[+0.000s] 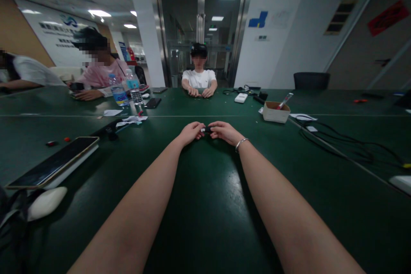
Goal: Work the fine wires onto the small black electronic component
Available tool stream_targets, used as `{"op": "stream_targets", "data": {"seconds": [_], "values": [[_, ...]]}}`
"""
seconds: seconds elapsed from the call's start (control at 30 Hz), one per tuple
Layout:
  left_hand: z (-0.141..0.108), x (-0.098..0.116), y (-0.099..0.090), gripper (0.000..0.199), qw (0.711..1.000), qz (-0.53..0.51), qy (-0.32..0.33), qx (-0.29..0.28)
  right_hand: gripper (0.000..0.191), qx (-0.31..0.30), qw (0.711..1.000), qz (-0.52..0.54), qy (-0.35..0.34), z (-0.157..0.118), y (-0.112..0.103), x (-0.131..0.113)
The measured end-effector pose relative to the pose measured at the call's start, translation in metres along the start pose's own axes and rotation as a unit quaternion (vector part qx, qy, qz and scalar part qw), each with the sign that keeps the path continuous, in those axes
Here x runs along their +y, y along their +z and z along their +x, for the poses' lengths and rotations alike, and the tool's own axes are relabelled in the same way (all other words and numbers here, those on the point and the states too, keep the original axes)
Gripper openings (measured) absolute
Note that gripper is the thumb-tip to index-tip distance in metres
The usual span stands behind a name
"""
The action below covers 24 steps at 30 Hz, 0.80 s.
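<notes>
Both arms reach forward over the dark green table (205, 205). My left hand (190, 133) is closed, its fingertips at the silver end of a small black piece (207, 129). The black end of that piece is pinched by my right hand (225, 132), which has a silver bracelet (240, 144) at the wrist. Fingers cover part of the piece, and it is too small to tell its kind. Its silver and black parts lie in line between my two hands, just over the tabletop.
A phone (58, 160) on a white box and a white rounded object (47, 203) lie left. Water bottles (118, 92) and paper scraps (132, 120) are beyond. At right are a small open box (276, 112) and black cables (340, 141). A person (199, 78) sits opposite.
</notes>
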State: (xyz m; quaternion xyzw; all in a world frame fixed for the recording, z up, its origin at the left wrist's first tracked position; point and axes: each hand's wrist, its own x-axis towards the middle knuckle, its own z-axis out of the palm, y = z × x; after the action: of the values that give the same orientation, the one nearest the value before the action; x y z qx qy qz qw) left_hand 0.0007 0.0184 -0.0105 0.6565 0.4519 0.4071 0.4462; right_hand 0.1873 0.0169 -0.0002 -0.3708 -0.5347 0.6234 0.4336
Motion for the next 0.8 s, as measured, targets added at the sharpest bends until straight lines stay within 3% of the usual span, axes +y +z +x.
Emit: {"op": "stream_targets", "data": {"seconds": [0.3, 0.4, 0.8], "values": [[0.0002, 0.0021, 0.0021, 0.03, 1.0, -0.003, -0.012, 0.021, 0.016, -0.003, 1.0, 0.002, -0.003, 0.0012, -0.0003, 0.001], [-0.0013, 0.0039, 0.0026, 0.019, 1.0, 0.0, 0.0, 0.03, 0.016, 0.0, 1.0, 0.003, -0.004, 0.0016, -0.0007, 0.0013], [-0.0015, 0.0045, 0.0034, 0.015, 0.999, -0.039, -0.026, 0.025, 0.017, 0.002, 1.0, 0.005, -0.001, 0.0018, -0.0006, 0.0011]]}}
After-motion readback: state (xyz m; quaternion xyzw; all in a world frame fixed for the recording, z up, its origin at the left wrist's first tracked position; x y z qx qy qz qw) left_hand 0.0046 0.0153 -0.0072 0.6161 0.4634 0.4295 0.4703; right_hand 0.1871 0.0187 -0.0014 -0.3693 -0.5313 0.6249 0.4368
